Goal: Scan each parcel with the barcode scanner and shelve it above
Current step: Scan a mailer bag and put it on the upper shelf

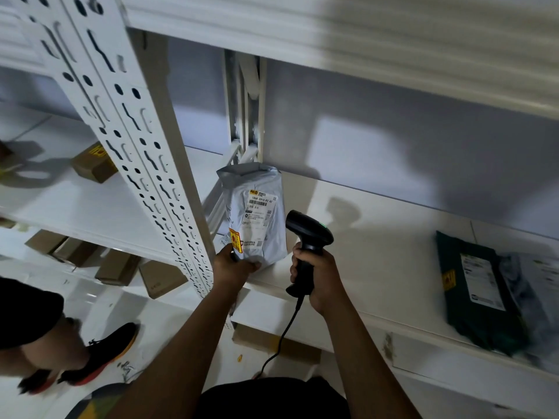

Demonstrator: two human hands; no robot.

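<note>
Parcel (257, 216) pinched at its lower edge by left hand (233, 267), upright on shelf (378, 252), right hand (317, 273) clenched round scanner (305, 246) just beside it.

A white perforated upright (145, 152) stands at left. A black shoe (106, 347) with an orange sole rests on the white floor (157, 322). A grey wall (393, 140) lies behind.

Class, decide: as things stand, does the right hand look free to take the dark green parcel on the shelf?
Probably not. The right hand grips the barcode scanner, so its fingers are occupied, though bare shelf lies between it and the dark green parcel.
</note>
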